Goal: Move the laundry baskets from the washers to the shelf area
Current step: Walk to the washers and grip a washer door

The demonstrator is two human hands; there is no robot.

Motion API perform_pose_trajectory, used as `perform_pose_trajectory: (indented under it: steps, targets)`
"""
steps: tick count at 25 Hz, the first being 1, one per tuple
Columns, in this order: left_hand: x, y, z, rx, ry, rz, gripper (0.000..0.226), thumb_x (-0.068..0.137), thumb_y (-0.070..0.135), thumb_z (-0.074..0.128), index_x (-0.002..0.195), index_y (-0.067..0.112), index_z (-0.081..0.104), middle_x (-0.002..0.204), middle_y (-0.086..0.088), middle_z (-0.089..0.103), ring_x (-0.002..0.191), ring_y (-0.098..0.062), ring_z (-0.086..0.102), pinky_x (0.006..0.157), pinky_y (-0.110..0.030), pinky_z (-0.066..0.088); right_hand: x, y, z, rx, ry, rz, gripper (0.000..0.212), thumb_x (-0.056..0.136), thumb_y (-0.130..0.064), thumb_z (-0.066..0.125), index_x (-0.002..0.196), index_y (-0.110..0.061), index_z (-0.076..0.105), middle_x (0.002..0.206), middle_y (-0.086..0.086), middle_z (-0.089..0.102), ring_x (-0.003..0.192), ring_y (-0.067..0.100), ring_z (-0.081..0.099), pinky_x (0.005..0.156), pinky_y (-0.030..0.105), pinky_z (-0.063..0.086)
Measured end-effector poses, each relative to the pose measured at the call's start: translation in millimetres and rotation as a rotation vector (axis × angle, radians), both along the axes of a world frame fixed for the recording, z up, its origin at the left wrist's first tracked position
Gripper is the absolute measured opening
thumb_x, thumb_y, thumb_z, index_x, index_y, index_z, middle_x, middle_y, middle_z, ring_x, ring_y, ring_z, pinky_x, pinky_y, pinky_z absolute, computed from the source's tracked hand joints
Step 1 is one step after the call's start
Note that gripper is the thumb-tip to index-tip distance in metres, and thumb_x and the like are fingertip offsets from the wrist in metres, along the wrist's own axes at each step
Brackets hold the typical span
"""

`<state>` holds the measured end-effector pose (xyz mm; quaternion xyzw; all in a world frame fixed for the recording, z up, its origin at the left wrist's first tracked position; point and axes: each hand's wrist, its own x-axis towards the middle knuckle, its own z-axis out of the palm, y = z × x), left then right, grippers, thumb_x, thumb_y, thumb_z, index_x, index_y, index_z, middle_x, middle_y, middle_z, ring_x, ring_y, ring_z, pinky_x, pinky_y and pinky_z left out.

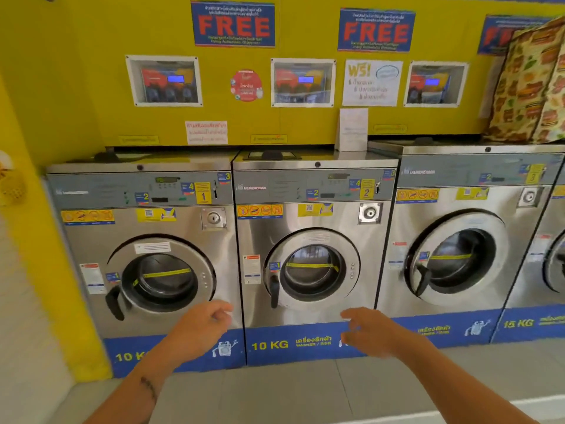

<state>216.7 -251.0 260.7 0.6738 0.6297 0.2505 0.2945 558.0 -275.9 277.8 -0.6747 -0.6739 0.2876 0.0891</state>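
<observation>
No laundry basket shows in the head view. A row of steel front-loading washers stands against a yellow wall: washer 1 [146,255] at left, washer 2 [312,249] in the middle, washer 3 [458,240] at right, all with doors closed. My left hand [203,327] reaches forward in front of the lower right corner of washer 1, fingers loosely curled, holding nothing. My right hand [367,330] hovers before the blue base of washer 2, fingers spread and empty.
A patterned fabric bag [532,84] rests on top of washer 3 at the far right. A fourth washer [547,270] is cut off by the right edge. Grey tiled floor [275,393] lies in front of the machines. The yellow wall [46,117] closes the left side.
</observation>
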Motion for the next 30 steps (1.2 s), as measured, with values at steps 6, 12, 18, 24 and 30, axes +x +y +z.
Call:
perform_pose_trajectory:
  steps: [6, 12, 18, 24, 30]
  targets:
    - [35.7, 176.3, -3.8, -0.055, 0.108, -0.102, 0.03, 0.094, 0.027, 0.047, 0.119, 0.034, 0.062, 0.121, 0.004, 0.064, 0.109, -0.017, 0.062, 0.095, -0.033, 0.051, 0.0, 140.8, -37.4, -0.077, 0.039, -0.062, 0.062, 0.092, -0.031, 0.059, 0.148, -0.022, 0.033, 0.143, 0.008, 0.046, 0.113, 0.022, 0.058, 0.088, 0.027, 0.05]
    - [98.4, 311.7, -34.1, -0.083, 0.15, -0.123, 0.037, 0.094, 0.015, 0.045, 0.128, 0.02, 0.059, 0.121, -0.005, 0.064, 0.105, -0.025, 0.061, 0.08, -0.023, 0.045, -7.6, 283.0, -93.0, -0.084, 0.004, 0.054, 0.048, 0.092, -0.026, 0.055, 0.138, -0.017, 0.046, 0.139, 0.008, 0.052, 0.122, 0.027, 0.053, 0.096, 0.033, 0.046]
    - [132.8, 428.0, -57.1, -0.17, 0.247, 0.001, 0.051, 0.092, 0.006, 0.048, 0.142, 0.015, 0.045, 0.143, -0.011, 0.05, 0.129, -0.029, 0.049, 0.102, -0.033, 0.039, -25.6, 424.8, -152.2, -0.149, 0.033, 0.232, 0.033, 0.088, -0.02, 0.049, 0.119, -0.009, 0.058, 0.128, 0.014, 0.059, 0.116, 0.034, 0.056, 0.091, 0.038, 0.046]
    - [146.1, 503.5, -101.0, -0.277, 0.254, 0.077, 0.056, 0.093, 0.008, 0.05, 0.147, 0.019, 0.037, 0.149, -0.006, 0.045, 0.134, -0.024, 0.045, 0.111, -0.035, 0.035, -62.5, 507.3, -224.0, -0.274, 0.102, 0.247, 0.037, 0.09, -0.028, 0.05, 0.121, -0.009, 0.052, 0.127, 0.013, 0.059, 0.113, 0.033, 0.057, 0.082, 0.036, 0.044]
    - [121.7, 512.8, -119.8, -0.294, 0.232, 0.036, 0.058, 0.094, 0.003, 0.039, 0.145, 0.03, 0.042, 0.137, 0.003, 0.058, 0.123, -0.021, 0.055, 0.106, -0.037, 0.044, -97.1, 522.8, -262.4, -0.284, 0.197, 0.065, 0.048, 0.091, -0.041, 0.052, 0.126, -0.008, 0.048, 0.127, 0.016, 0.056, 0.116, 0.037, 0.056, 0.091, 0.042, 0.047]
